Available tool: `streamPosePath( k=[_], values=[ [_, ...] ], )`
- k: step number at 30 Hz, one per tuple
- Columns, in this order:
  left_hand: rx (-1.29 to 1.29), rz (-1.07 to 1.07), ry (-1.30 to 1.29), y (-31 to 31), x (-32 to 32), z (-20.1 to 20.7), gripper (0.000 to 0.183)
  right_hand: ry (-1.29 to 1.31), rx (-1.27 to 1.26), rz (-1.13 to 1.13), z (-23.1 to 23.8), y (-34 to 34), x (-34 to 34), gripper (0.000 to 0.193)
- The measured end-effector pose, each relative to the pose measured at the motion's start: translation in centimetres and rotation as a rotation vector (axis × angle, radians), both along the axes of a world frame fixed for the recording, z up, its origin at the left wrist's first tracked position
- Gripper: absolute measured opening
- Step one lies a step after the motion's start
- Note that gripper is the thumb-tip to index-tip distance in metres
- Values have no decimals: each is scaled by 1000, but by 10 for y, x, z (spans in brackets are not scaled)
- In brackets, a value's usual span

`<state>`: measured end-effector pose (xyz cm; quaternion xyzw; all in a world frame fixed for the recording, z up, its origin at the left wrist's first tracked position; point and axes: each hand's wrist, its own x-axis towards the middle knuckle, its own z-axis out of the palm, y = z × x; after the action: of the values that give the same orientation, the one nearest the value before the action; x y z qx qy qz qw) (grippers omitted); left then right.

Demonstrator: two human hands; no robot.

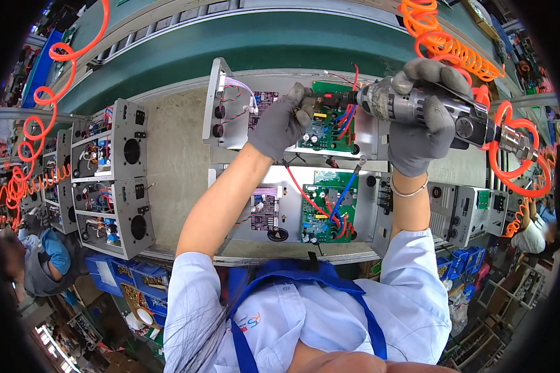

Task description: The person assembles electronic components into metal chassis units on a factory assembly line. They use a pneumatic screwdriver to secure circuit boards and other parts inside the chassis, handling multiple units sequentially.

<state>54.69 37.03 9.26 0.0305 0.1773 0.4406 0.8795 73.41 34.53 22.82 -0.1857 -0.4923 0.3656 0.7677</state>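
My right hand (424,130), in a grey glove, is wrapped round a pneumatic screwdriver (466,128) that lies nearly level. Its nose points left over the green circuit board (320,138) in the farther open metal chassis (214,102). My gloved left hand (279,132) is above that board's left side, close to the tool's tip. Its fingers are pinched together; what they hold, if anything, is hidden. Red and blue wires rise from the board beside the tool. Nearer me lies a second open chassis (230,231) with a like green board (311,229) and loose red and blue leads.
Several metal housings with fans (128,214) stand at the left on the bench (173,130). An orange coiled air hose (544,177) loops from the screwdriver; another coiled hose (50,102) hangs at left. Blue parts bins (102,273) sit below the bench. Other people are at both sides.
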Motion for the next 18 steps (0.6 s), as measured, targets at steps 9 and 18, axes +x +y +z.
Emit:
streamPosePath(
  k=[9,18],
  values=[
    [119,-68,47,-4,2,14,34,128,38,71,9,-4,6,45],
    [109,-106,297,-7,3,2,39,-142,-222,-330,34,-9,30,32]
  ],
)
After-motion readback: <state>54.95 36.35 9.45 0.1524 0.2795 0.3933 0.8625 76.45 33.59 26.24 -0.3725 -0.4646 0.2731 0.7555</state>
